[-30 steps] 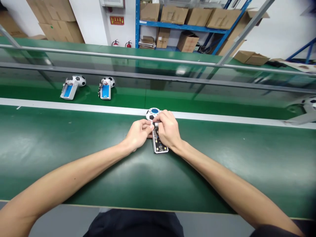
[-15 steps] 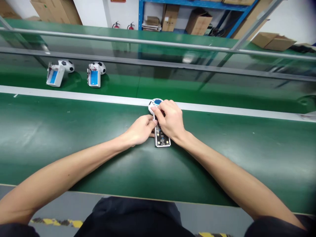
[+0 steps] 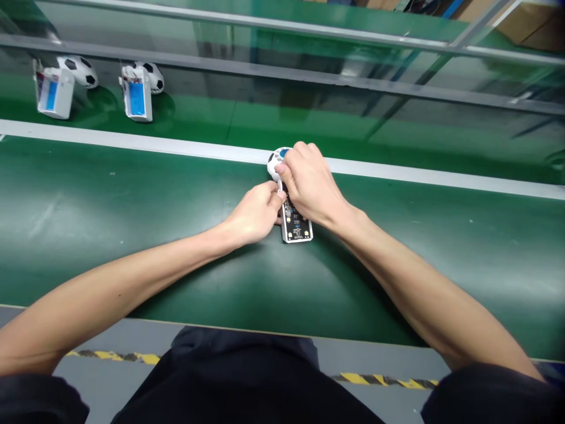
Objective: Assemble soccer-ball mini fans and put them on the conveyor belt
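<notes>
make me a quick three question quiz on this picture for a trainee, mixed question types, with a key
1. True or false: the left hand is at the left edge of the black circuit board.
2. Multiple choice: which hand covers the right side of the ball-patterned piece beside the board? a) left b) right c) neither
3. Fill in: the two open white units at the upper left each show a ____ area inside.

Key: 1 true; 2 b, the right hand; 3 blue.
</notes>
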